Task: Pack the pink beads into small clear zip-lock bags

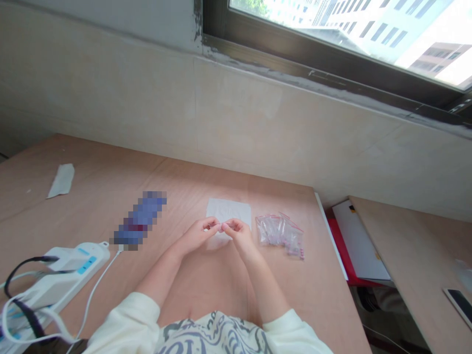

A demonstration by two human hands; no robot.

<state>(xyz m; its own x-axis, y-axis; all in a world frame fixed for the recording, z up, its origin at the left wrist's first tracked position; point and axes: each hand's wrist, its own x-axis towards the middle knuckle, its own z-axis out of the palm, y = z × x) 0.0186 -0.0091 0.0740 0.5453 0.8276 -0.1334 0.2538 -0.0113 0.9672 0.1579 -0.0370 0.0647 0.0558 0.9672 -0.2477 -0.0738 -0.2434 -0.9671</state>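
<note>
My left hand and my right hand meet over a white sheet of paper. Thumb and fingers are pinched together on both, fingertip to fingertip. Something tiny and pinkish seems to be between them, too small to name. Just right of my right hand lies a cluster of small clear zip bags with pinkish-red seal strips. Small pink bits show at the lower right end of the bags.
Left of my hands lies a blurred-out phone-like device with a white cable. A white power strip with plugs and cords fills the lower left. Farther back is a paper scrap. A gap separates the wooden table from another at right.
</note>
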